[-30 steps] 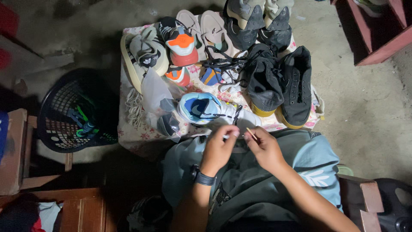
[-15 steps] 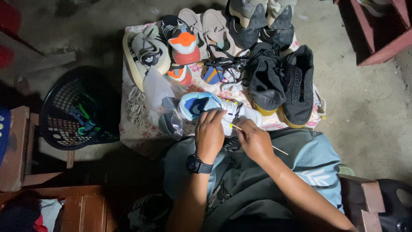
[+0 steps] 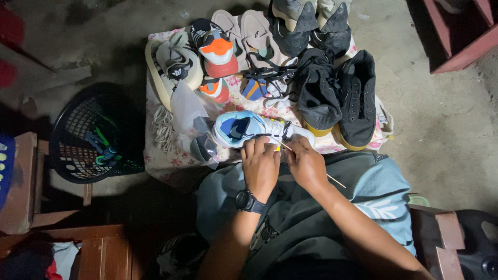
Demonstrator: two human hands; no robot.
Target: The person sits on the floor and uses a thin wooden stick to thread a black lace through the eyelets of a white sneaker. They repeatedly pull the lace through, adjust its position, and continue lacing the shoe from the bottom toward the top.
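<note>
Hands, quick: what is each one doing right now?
Left hand: fingers closed on the white-and-blue sneaker.
Right hand: closed on a thin stick at the sneaker's laces.

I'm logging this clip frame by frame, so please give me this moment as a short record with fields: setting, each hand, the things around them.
setting: low table under a floral cloth, piled with shoes, seen from above
left hand: fingers on the white and blue sneaker, watch on the wrist
right hand: at the same sneaker, holding a thin stick
nearby shoes: pair of black high-tops; orange and white sneaker
beside table: dark plastic basket
lap: grey-green garment
</note>
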